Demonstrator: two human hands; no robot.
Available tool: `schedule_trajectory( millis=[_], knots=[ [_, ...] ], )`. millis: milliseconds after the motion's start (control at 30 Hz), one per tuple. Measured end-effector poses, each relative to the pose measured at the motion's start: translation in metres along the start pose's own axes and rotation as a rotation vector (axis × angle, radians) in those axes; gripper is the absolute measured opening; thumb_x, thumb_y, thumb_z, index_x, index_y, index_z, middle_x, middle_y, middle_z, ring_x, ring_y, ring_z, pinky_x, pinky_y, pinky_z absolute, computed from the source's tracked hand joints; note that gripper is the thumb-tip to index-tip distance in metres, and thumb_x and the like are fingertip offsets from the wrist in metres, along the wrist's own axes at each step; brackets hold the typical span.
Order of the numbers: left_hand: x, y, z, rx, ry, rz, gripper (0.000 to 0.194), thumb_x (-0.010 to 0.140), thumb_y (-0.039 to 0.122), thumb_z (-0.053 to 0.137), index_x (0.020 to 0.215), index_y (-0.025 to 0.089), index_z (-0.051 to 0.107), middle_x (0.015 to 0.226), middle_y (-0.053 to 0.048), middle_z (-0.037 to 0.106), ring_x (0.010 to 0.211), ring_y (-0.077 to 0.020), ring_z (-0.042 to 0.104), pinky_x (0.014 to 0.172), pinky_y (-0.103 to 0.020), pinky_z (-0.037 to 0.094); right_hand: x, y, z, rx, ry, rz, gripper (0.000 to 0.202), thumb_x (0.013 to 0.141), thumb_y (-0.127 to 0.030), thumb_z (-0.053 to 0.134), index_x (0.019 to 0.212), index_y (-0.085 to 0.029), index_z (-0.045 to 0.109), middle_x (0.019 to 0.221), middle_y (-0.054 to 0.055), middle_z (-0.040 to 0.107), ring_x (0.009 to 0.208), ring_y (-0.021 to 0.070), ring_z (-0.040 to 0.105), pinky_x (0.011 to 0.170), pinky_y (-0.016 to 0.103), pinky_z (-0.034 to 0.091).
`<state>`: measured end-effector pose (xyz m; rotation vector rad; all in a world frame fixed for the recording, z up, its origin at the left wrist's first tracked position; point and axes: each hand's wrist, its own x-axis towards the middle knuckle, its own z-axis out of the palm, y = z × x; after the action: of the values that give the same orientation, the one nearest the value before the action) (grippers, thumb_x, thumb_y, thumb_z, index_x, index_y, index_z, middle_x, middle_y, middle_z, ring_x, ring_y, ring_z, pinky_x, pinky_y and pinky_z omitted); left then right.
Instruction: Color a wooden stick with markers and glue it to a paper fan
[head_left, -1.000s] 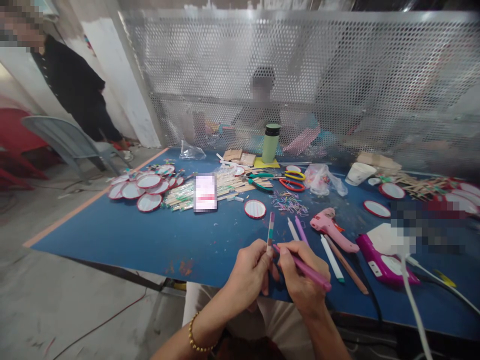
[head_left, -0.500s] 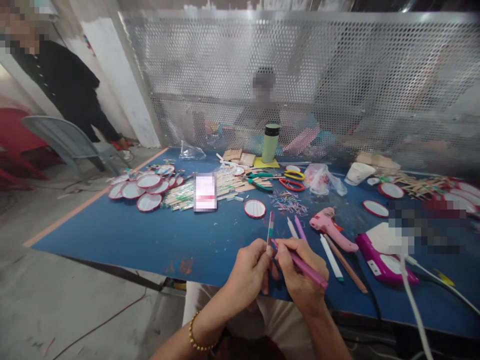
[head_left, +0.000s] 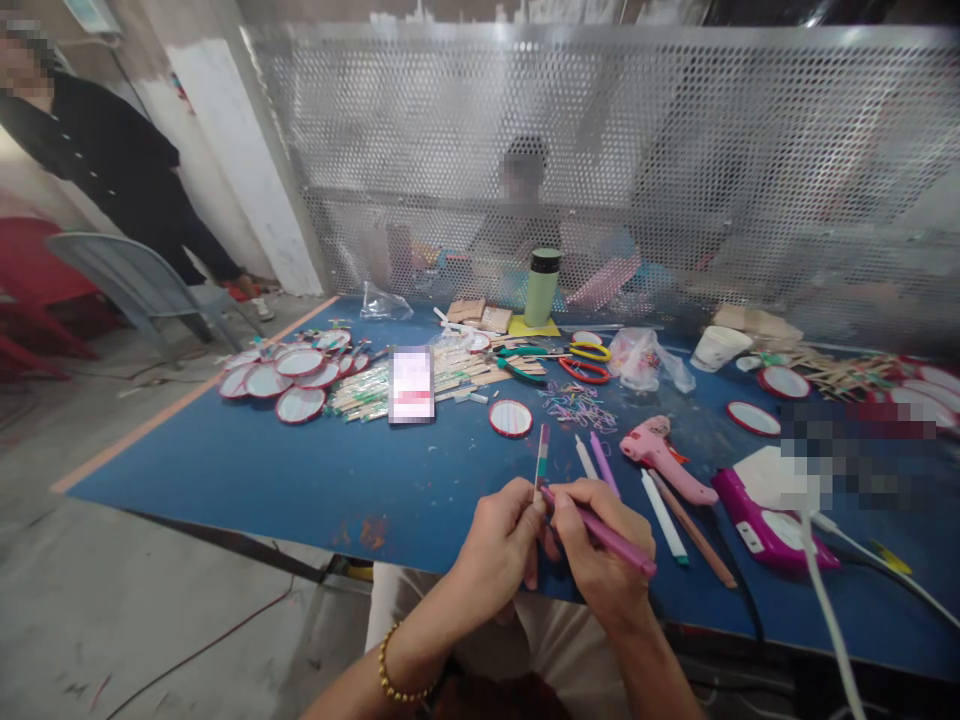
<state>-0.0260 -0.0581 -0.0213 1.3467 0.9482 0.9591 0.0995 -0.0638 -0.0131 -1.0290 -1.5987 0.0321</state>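
Between the thumb and fingers of my left hand (head_left: pixel 499 545) stands a slim wooden stick (head_left: pixel 541 462), banded purple, white and green at its upper part. My right hand (head_left: pixel 607 545) is closed round a purple marker pen (head_left: pixel 611 535), its tip against or very near the stick just above my left fingertips. Beyond my hands lie a white pen (head_left: pixel 585 458), a purple pen (head_left: pixel 604 463) and a round white disc with a red rim (head_left: pixel 510 418). To the right are a white pen with a green end (head_left: pixel 664 517) and a brownish stick-like pen (head_left: pixel 694 530).
A pink glue gun (head_left: pixel 667 460) and a magenta power strip (head_left: pixel 772 520) with cables lie on the right. Pliers (head_left: pixel 521 362), scissors (head_left: pixel 586 368), a green bottle (head_left: pixel 541 288), a phone (head_left: pixel 411 385), wooden sticks (head_left: pixel 360 395) and piled discs (head_left: pixel 300 405) spread across the blue table (head_left: pixel 247 480). A person (head_left: pixel 112 150) stands at left.
The marker tip has shifted slightly down along the stick, while both hands stay almost in place. The person in the background has moved a little to the left.
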Motion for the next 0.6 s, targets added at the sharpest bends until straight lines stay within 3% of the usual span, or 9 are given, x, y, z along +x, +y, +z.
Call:
schedule_trajectory(
  millis=[600],
  knots=[
    [-0.0002,-0.0034,-0.0001,-0.010,-0.005,-0.022,0.042,0.095,0.057,0.045,0.075,0.020,0.047,0.053,0.006,0.054,0.034,-0.0063,0.043,0.037,-0.017,0.031,-0.0013,0.0027,0.0000,-0.050,0.043,-0.001,0.015,0.092,-0.015,0.058,0.081,-0.019,0.066,0.065,-0.002,0.070,0.053,0.0105,0.065,0.054,0.018,0.053]
  ],
)
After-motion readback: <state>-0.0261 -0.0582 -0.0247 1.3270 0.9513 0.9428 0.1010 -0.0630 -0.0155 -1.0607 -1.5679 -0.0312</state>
